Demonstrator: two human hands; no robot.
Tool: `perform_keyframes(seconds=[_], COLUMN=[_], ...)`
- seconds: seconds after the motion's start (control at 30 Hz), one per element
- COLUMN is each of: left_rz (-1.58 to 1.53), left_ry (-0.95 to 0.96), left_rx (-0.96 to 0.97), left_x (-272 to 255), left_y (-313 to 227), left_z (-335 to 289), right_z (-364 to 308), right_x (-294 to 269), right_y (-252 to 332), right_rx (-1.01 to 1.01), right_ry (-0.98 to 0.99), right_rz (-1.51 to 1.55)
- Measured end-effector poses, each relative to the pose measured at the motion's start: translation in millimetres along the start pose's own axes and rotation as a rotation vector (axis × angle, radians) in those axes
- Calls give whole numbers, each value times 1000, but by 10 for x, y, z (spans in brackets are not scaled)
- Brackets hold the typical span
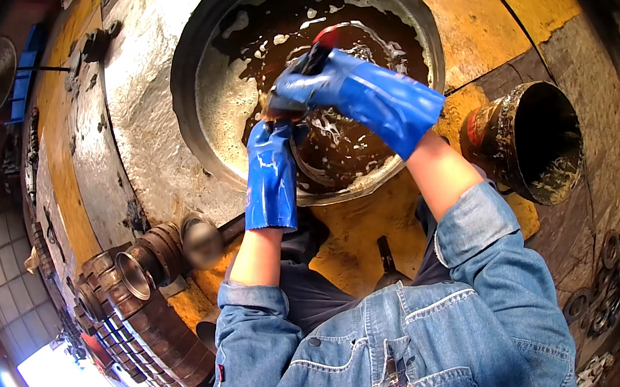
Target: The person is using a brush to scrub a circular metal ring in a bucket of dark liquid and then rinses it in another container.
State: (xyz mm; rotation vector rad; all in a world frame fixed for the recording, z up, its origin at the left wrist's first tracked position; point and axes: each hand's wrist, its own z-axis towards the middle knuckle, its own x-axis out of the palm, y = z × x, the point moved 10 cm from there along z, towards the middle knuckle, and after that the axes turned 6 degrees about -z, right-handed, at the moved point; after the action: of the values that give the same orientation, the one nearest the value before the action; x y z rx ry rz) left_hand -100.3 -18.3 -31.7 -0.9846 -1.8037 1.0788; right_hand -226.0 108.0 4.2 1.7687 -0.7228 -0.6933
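Both my hands wear long blue rubber gloves and meet over a wide round metal basin (188,92) of brown, foamy liquid. My right hand (339,85) is closed around a black tool with a red end (326,37); blur hides its working end, so I cannot tell its kind. My left hand (272,155), just below and to the left, has its fingers closed on a dark part (286,108) that looks like metal. That part is pressed against the tool, and the gloves cover much of both.
A grimy metal bucket (473,131) lies tipped at the right, its mouth facing right. Rusty ringed metal parts (148,322) are stacked at the lower left. Several metal rings (611,249) lie on the floor at the far right. Worn yellow and grey plates (148,74) surround the basin.
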Motion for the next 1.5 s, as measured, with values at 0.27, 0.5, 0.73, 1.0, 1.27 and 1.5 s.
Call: perform_keyframes(seconds=[0.27, 0.5, 0.73, 1.0, 1.27, 1.5], left_rz=[-46, -138, -175, -93, -69, -56], left_ry=[-66, -59, -39, 24, 21, 108], left_rx=[-12, -14, -74, -139, -89, -99], left_x=[-72, -187, -91, -86, -155, 133], left_y=[177, 175, 136, 136, 182, 8], left_z=[148, 143, 119, 168, 251, 97], right_z=[93, -115, -382, -245, -122, -36], right_x=[-565, -143, -786, -623, 110, -536], right_y=[-177, 231, -477, -332, 307, 113], right_rx=[-303, 28, 147, 355, -33, 25], right_ry=[-345, -151, -564, -256, 69, -259], right_rz=[-225, -412, -19, -199, -346, -417])
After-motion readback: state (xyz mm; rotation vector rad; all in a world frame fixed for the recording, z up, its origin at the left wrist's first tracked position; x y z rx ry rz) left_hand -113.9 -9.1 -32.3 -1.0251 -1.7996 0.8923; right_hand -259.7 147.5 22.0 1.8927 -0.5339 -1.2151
